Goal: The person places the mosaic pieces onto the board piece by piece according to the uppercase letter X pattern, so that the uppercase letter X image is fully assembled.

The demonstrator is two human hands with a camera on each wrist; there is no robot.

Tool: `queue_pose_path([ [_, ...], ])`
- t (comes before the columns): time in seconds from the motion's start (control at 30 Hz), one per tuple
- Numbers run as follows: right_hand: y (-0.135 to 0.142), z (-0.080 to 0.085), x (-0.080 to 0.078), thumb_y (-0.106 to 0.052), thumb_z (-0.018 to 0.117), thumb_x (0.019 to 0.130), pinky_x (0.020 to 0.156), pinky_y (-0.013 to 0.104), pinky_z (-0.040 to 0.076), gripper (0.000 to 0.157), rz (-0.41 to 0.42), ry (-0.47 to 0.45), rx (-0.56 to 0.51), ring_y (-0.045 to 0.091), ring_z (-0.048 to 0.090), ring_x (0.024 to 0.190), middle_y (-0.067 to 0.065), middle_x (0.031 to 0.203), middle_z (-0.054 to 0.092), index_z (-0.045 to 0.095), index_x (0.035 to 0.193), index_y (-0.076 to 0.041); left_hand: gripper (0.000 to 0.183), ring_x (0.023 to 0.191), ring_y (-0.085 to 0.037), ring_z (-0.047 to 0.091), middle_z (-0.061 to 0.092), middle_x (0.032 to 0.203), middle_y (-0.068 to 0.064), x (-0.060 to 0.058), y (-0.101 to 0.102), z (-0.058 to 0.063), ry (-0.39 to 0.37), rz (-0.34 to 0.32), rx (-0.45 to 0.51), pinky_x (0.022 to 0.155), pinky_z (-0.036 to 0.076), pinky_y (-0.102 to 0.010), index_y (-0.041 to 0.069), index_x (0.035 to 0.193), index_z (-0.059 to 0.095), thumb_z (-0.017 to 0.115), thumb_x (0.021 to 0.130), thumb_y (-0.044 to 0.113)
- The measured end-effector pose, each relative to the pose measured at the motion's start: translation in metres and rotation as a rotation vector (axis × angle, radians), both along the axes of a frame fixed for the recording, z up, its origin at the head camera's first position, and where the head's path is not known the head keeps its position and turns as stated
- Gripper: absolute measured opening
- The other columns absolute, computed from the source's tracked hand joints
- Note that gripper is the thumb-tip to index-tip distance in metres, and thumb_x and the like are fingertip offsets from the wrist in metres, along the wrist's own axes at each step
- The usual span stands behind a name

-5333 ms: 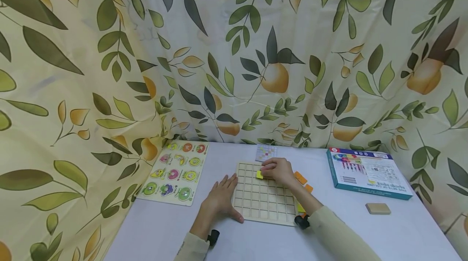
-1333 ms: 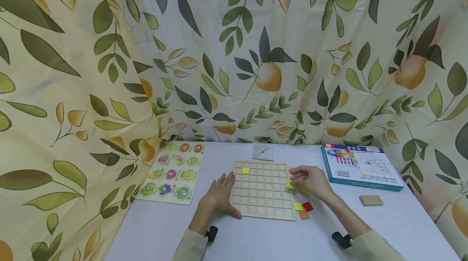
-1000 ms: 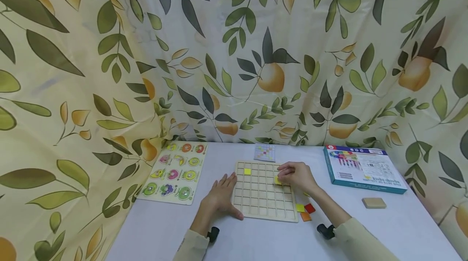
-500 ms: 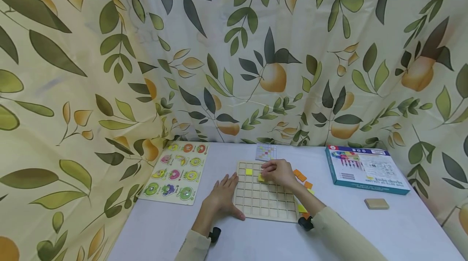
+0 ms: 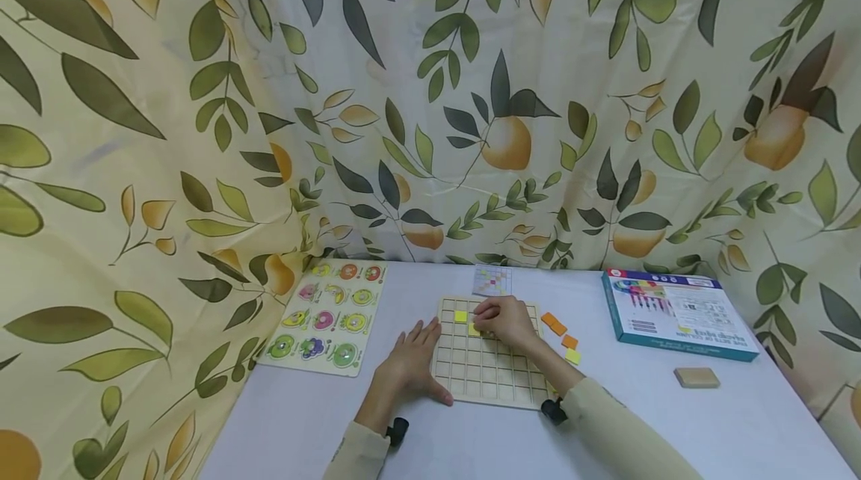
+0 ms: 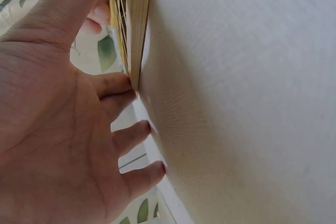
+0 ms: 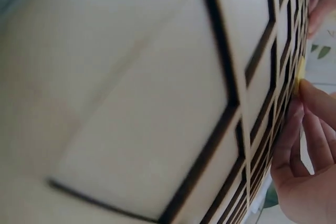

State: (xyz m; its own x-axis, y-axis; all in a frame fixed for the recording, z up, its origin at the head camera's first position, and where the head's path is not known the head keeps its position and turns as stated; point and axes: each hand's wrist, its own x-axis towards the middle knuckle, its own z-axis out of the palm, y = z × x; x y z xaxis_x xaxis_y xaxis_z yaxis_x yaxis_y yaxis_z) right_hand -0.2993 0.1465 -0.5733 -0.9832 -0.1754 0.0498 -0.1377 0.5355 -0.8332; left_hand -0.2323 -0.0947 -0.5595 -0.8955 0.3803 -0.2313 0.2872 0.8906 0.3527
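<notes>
A wooden grid board [image 5: 471, 373] lies on the table in the head view. One yellow square tile [image 5: 460, 316] sits in a cell near its upper left corner. My right hand [image 5: 506, 321] pinches a second yellow tile [image 5: 474, 330] low over the grid, diagonally below and right of the first. In the right wrist view, thumb and fingers meet at that tile's edge [image 7: 300, 72]. My left hand [image 5: 409, 364] is spread along the board's left side, fingertips and thumb against its edge. The left wrist view shows the palm [image 6: 58, 124] and fingers touching the board's side.
Orange tiles [image 5: 554, 324] and a yellow one [image 5: 572, 356] lie right of the board; my right forearm covers others. Behind stands a small patterned card [image 5: 492, 280]. A fruit picture board [image 5: 323, 319] is at left, a flat box [image 5: 679, 315] and wooden block [image 5: 696, 377] at right.
The first yellow tile was laid in its cell. My right hand then took another yellow tile from the right and carried it left across the grid. My left hand stayed at the board's edge.
</notes>
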Motion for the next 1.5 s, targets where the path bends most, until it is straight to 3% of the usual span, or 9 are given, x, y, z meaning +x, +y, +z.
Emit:
queue_pose_path([
  [0.23,0.0,-0.001,0.003,-0.007,0.087,0.084,0.07,0.026,0.059,0.017,0.014,0.009,0.017,0.01,0.073,0.074,-0.001,0.084,0.079,0.08,0.099,-0.009,0.142,0.161,-0.031,0.015,0.019,0.175,-0.005,0.0,0.002,0.0,-0.005,-0.008,0.002,0.128,0.018,-0.056,0.011,0.167,0.025,0.096,0.055,0.065],
  [0.47,0.016,0.009,0.011,-0.005,0.085,0.086,0.082,0.031,0.061,0.026,0.058,-0.03,-0.027,0.014,0.076,0.085,0.006,0.096,0.08,0.077,0.111,-0.003,0.143,0.161,-0.03,0.014,0.019,0.175,-0.005,-0.001,0.002,0.001,-0.008,-0.001,0.005,0.129,0.017,-0.055,0.011,0.167,0.025,0.096,0.055,0.065],
  [0.67,0.037,0.022,0.022,-0.006,0.085,0.086,0.081,0.03,0.061,0.025,0.078,0.035,0.018,0.015,0.076,0.083,0.006,0.094,0.08,0.077,0.109,-0.001,0.143,0.161,-0.031,0.014,0.019,0.174,-0.005,-0.001,0.001,0.003,0.0,0.0,0.009,0.129,0.017,-0.055,0.011,0.166,0.025,0.097,0.054,0.064],
  [0.93,0.062,0.034,0.044,-0.006,0.083,0.088,0.076,0.025,0.061,0.023,0.048,0.043,0.069,0.015,0.074,0.083,0.004,0.095,0.078,0.077,0.11,-0.002,0.142,0.16,-0.033,0.015,0.02,0.174,-0.007,-0.002,-0.002,0.006,0.007,0.0,0.018,0.128,0.017,-0.057,0.01,0.166,0.026,0.097,0.055,0.062],
  [1.23,0.099,0.032,0.075,-0.008,0.082,0.089,0.076,0.022,0.059,0.022,0.015,0.004,0.14,0.016,0.072,0.088,0.0,0.096,0.077,0.077,0.11,-0.005,0.142,0.16,-0.034,0.015,0.019,0.174,-0.008,0.0,-0.002,0.005,-0.002,-0.006,0.016,0.128,0.017,-0.058,0.009,0.166,0.027,0.097,0.055,0.062],
  [1.5,0.128,0.026,0.101,0.0,0.078,0.086,0.079,0.031,0.062,0.025,0.037,-0.075,0.203,0.017,0.069,0.093,-0.001,0.101,0.076,0.077,0.109,-0.008,0.142,0.16,-0.033,0.015,0.019,0.174,-0.007,0.001,0.002,0.001,-0.013,-0.009,0.016,0.128,0.017,-0.057,0.01,0.166,0.026,0.097,0.055,0.063],
])
